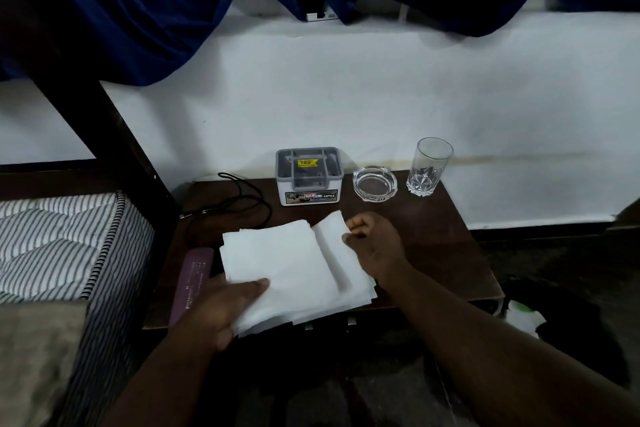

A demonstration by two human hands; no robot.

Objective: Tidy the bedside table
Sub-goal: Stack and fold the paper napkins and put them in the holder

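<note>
Both hands pinch the white paper stack (287, 263) on the table (433, 236) — left grip (221, 308) at 7 o'clock, right grip (374, 243) at 3.

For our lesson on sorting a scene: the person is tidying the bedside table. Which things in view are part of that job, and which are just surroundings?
Part of the job:
left hand and right hand, both on the stack of white napkins
napkin holder
glass ashtray
drinking glass
black cable
purple case
bedside table

Just surroundings:
striped mattress
blue curtain
white wall
</note>
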